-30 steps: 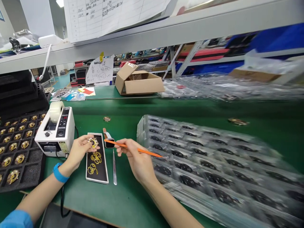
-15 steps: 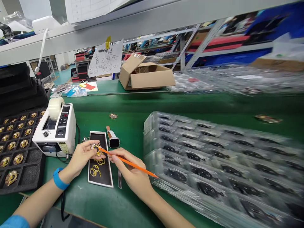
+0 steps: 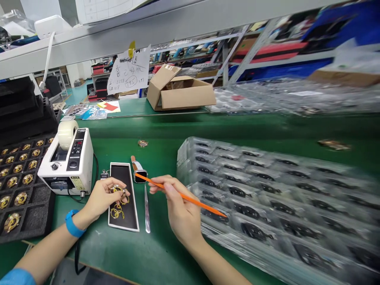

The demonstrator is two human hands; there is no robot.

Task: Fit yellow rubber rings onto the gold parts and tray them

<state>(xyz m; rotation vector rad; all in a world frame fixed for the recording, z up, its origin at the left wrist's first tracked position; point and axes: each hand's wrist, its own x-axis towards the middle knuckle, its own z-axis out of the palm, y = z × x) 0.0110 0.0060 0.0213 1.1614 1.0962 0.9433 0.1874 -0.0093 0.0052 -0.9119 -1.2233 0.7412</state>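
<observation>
- Disc (image 3: 118,190), round and gold-coloured, sits pinched between the thumb and fingertips of the left hand (image 3: 100,198), over the white-edged tray (image 3: 130,217) in view.
- Yellow rings (image 3: 116,213) lie in that tray, just below the left fingers in view.
- Orange stick (image 3: 190,199) is clasped slantwise by the right hand (image 3: 182,211), between thumb and fingers; its left end crosses the watch (image 3: 142,173) in view, apart from the disc.
- Metal tweezers (image 3: 147,209) lie between tray and right hand.

stick (image 3: 204,206): smooth plastic | round part (image 3: 119,189): shiny metal | carton (image 3: 188,98): matt cardboard
</observation>
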